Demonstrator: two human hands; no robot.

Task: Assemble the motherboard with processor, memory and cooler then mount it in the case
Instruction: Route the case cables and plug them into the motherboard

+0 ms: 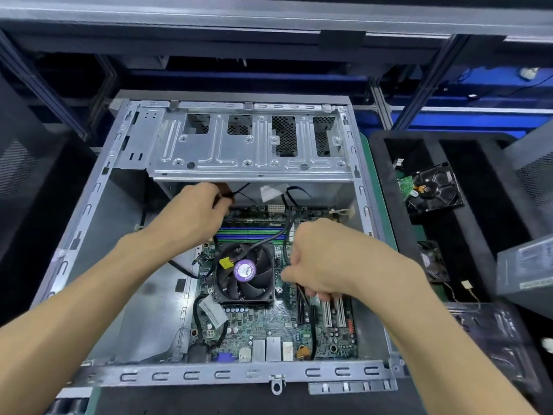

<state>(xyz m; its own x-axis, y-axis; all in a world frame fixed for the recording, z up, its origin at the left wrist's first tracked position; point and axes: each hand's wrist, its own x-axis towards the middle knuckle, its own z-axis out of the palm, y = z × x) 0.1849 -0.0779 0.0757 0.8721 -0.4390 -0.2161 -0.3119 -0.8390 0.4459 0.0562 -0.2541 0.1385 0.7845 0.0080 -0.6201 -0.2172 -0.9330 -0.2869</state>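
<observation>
open metal case (89,205) on dark bench, motherboard (263,327) inside, left hand (191,214) pinching cable, right hand (323,262) gripping cables

The surface (377,187), green where it shows, carries an open metal case (125,295) lying on its side, a green strip showing along the case's right edge. Just right of the case sits a black foam tray (386,187) on the same surface. At the far right a grey metal box (523,271) stands by the tray, though its footing cannot be told.
</observation>
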